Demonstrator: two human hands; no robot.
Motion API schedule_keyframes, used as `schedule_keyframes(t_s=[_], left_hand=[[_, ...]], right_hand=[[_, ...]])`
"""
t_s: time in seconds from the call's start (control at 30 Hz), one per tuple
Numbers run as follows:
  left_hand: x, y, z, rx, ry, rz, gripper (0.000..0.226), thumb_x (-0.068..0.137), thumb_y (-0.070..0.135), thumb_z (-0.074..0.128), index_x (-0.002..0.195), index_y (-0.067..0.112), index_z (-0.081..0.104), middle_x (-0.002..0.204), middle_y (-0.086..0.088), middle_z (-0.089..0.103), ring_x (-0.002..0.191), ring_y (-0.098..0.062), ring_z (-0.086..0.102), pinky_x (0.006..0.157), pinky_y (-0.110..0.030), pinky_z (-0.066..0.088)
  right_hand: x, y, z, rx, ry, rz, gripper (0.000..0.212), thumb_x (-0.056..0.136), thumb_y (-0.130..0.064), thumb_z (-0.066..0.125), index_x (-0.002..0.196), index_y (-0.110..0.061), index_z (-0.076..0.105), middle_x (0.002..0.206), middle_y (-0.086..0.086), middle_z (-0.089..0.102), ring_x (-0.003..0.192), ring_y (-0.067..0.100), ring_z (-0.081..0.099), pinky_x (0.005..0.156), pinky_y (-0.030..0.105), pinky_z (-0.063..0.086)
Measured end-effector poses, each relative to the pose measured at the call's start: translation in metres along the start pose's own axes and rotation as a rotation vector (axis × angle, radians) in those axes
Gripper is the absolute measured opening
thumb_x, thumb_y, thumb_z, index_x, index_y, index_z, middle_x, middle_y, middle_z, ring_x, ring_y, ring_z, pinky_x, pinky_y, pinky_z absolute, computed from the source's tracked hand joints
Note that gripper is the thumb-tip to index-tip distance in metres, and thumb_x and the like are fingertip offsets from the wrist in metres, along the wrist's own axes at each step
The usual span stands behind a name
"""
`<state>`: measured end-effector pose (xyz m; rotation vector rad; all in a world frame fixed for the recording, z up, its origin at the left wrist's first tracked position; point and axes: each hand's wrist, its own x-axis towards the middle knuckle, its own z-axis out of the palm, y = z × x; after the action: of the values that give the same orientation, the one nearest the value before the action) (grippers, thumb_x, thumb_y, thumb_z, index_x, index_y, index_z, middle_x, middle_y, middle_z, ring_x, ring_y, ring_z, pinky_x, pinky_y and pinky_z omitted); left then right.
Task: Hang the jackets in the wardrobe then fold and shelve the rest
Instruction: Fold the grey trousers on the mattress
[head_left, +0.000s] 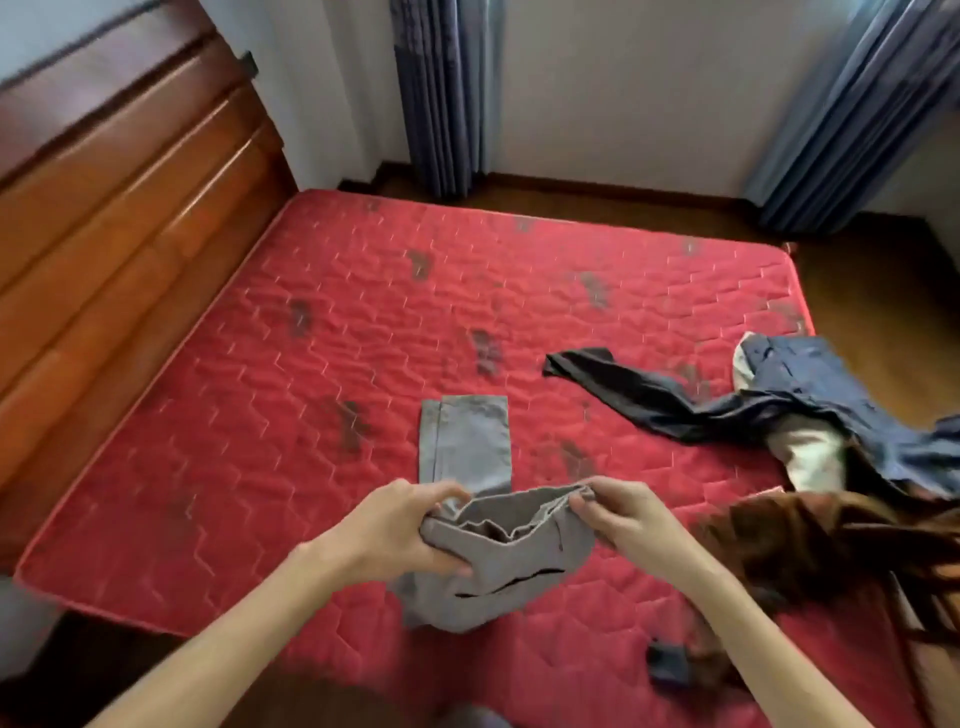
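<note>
Grey trousers (488, 551) in two hands' grip, left hand (395, 530) and right hand (623, 514)

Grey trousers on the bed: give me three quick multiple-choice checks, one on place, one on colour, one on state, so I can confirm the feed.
1. Where do the dark blue clothes lie, seen from the camera?
A. at the mattress's right edge
B. against the headboard
C. on the floor by the curtains

2. What colour is the mattress?
A. blue
B. red
C. white

3. How are the grey trousers held?
A. lying untouched
B. by the left hand only
C. by both hands at the waistband

Answers: 1 A, they spill over the right edge. 2 B, the quilted surface is red. 3 C, the left hand and right hand each grip one side of the waistband while the legs rest flat.
</note>
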<state>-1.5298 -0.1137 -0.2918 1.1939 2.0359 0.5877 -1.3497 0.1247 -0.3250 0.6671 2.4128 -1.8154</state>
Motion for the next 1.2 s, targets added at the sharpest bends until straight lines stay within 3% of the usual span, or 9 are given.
schedule_keyframes(t_s=[0.1,0.27,0.43,0.53,0.7,0.83,0.97,1.07,1.2], left_hand=[[-0.025,-0.040,0.088,-0.197,-0.169,-0.165,0.027,0.068,0.036,0.082,0.068,0.022,0.059,0.058,0.014,0.054,0.055,0.002,0.043,0.054,-0.026,0.036],[-0.046,-0.080,0.186,-0.429,-0.334,-0.416,0.016,0.067,0.032,0.081,0.075,0.021,0.073,0.065,0.015,0.069,0.061,0.006,0.056,0.062,-0.021,0.044],[0.002,-0.170,0.234,-0.358,-0.124,-0.553,0.030,0.060,0.039,0.070,0.071,0.013,0.059,0.058,0.000,0.051,0.057,-0.007,0.035,0.055,-0.029,0.029],[0.044,-0.208,0.232,-0.444,-0.005,-0.614,0.017,0.062,0.029,0.081,0.072,0.021,0.069,0.064,0.004,0.067,0.058,0.001,0.050,0.057,-0.025,0.040],[0.125,-0.309,0.249,-0.497,0.217,-0.667,0.044,0.057,0.026,0.090,0.096,0.028,0.070,0.089,0.009,0.075,0.083,-0.003,0.066,0.079,-0.022,0.052],[0.147,-0.356,0.274,-0.749,0.177,-0.872,0.074,0.070,0.015,0.091,0.134,0.017,0.052,0.117,-0.008,0.071,0.100,-0.016,0.069,0.083,-0.026,0.056],[0.127,-0.351,0.304,-0.804,0.143,-0.909,0.051,0.074,0.020,0.089,0.116,0.016,0.060,0.107,0.004,0.073,0.088,0.002,0.068,0.071,-0.011,0.053],[0.091,-0.346,0.329,-0.826,0.131,-0.980,0.055,0.068,0.030,0.092,0.114,0.020,0.063,0.110,0.006,0.074,0.096,-0.004,0.070,0.086,-0.024,0.056],[0.044,-0.330,0.354,-0.975,0.119,-1.066,0.053,0.071,0.028,0.088,0.117,0.017,0.065,0.110,0.002,0.076,0.097,-0.007,0.073,0.080,-0.022,0.057]], right_hand=[[-0.034,0.077,0.052,-0.041,-0.069,0.168,0.027,0.097,-0.026,0.059,0.079,-0.004,0.061,0.062,-0.012,0.045,0.059,0.002,0.039,0.056,0.029,0.033],[-0.067,0.175,0.112,-0.065,-0.157,0.431,0.006,0.090,-0.026,0.067,0.087,-0.031,0.070,0.063,-0.014,0.062,0.065,-0.007,0.050,0.068,0.031,0.048],[-0.012,0.248,0.146,-0.004,-0.064,0.515,0.013,0.096,-0.020,0.062,0.086,-0.021,0.069,0.082,0.003,0.070,0.074,-0.001,0.055,0.081,0.036,0.050],[0.043,0.261,0.153,0.007,0.038,0.501,0.016,0.098,-0.021,0.058,0.088,-0.025,0.069,0.078,-0.010,0.068,0.072,-0.007,0.055,0.070,0.015,0.043],[0.136,0.325,0.177,0.163,0.048,0.543,0.015,0.096,-0.033,0.061,0.103,-0.024,0.072,0.087,-0.012,0.072,0.077,0.003,0.060,0.072,0.023,0.049],[0.167,0.360,0.199,0.249,-0.004,0.631,0.023,0.089,-0.045,0.068,0.105,-0.028,0.070,0.103,-0.010,0.075,0.100,0.007,0.070,0.092,0.030,0.054],[0.149,0.373,0.213,0.278,-0.067,0.789,0.036,0.085,-0.055,0.068,0.108,-0.027,0.068,0.110,-0.011,0.071,0.106,0.005,0.065,0.094,0.026,0.050],[0.116,0.380,0.219,0.235,-0.060,0.870,0.046,0.082,-0.057,0.071,0.110,-0.021,0.068,0.113,-0.002,0.072,0.106,0.012,0.067,0.093,0.030,0.051],[0.067,0.386,0.226,0.359,-0.136,0.957,0.050,0.079,-0.033,0.081,0.124,-0.020,0.065,0.110,-0.012,0.074,0.095,-0.003,0.070,0.073,0.011,0.053]])
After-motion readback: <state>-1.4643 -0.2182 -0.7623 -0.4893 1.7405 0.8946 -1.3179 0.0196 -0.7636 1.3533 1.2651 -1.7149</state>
